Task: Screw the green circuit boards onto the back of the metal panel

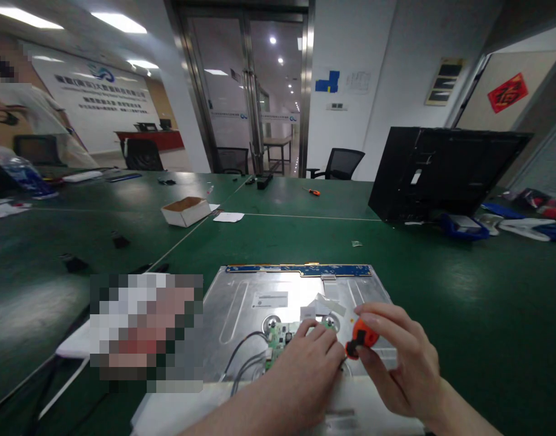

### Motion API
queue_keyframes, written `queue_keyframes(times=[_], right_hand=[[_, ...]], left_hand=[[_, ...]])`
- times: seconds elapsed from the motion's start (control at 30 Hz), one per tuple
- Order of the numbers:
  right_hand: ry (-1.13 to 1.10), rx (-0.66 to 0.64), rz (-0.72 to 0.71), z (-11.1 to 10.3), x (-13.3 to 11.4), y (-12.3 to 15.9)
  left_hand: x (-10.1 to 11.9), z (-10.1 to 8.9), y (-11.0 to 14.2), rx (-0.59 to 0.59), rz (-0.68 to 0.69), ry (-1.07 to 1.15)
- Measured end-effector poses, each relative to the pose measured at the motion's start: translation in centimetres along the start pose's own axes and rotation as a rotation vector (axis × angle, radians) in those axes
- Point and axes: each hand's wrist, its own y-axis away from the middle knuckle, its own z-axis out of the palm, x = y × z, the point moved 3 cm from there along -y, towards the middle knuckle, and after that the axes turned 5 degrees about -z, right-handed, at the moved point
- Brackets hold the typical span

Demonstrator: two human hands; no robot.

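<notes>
A flat metal display panel (pixel 241 303) lies back side up before me, with a blue circuit strip (pixel 269 269) along its far edge. A green circuit board (pixel 278 334) sits on the panel, dark cables running from its left side. My left hand (pixel 307 363) rests over this board, fingers curled down and close together; whatever its fingertips hold is hidden. My right hand (pixel 403 357) grips the orange and black handle of a screwdriver (pixel 363 336) between thumb and fingers. The screwdriver's shaft points down toward the left hand's index side, its tip out of sight.
A large black monitor (pixel 446 175) stands at the right, near a blue tray (pixel 464 226). Across the green table (pixel 296 233) are an open cardboard box (pixel 187 212), white paper (pixel 229 217) and another orange screwdriver (pixel 313 192). A pixelated patch covers something at left.
</notes>
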Motion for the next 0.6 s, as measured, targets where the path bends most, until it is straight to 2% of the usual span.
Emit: queue_keyframes(times=[0.13, 0.37, 0.6], right_hand=[[-0.062, -0.043, 0.042, 0.13, 0.14, 0.57], [-0.195, 0.073, 0.063, 0.5, 0.44, 0.61], [-0.038, -0.009, 0.009, 0.05, 0.13, -0.01]], left_hand=[[-0.03, 0.03, -0.04, 0.01, 0.001, 0.016], [-0.01, -0.28, -0.05, 0.023, -0.023, 0.03], [-0.25, -0.45, 0.13, 0.031, -0.017, 0.065]])
